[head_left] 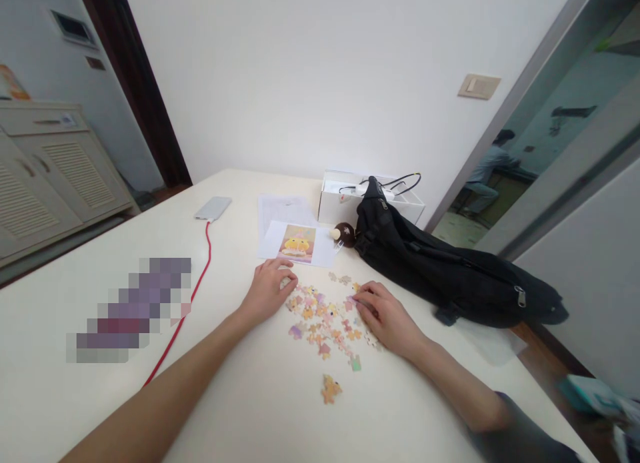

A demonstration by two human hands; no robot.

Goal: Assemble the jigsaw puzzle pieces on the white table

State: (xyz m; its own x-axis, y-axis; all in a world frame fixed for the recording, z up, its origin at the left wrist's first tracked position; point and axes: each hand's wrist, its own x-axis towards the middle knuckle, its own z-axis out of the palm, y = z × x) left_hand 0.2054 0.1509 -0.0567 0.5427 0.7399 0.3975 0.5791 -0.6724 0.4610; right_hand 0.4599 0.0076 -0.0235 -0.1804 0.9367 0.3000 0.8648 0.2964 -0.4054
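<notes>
Loose jigsaw puzzle pieces (325, 313) in pink, yellow, orange and purple lie in a heap on the white table (240, 410). My left hand (270, 286) rests at the heap's left edge, fingers loosely bent and thumb apart, with nothing visible in it. On the right side, my right hand (387, 316) has its thumb and fingertips together at a pinkish-purple puzzle piece (349, 303). Closer to me are a few joined orange pieces (330, 389) and a green piece (355, 363). Beyond the heap lies a sheet with a printed yellow picture (297, 244).
A long black bag (440, 266) lies along the right, against a white box (335, 206) holding cables. A brown round object (345, 234) sits beside it. At left are a grey power bank (214, 208), its red cable (209, 250) and a pixelated patch. A person (487, 166) sits beyond the doorway.
</notes>
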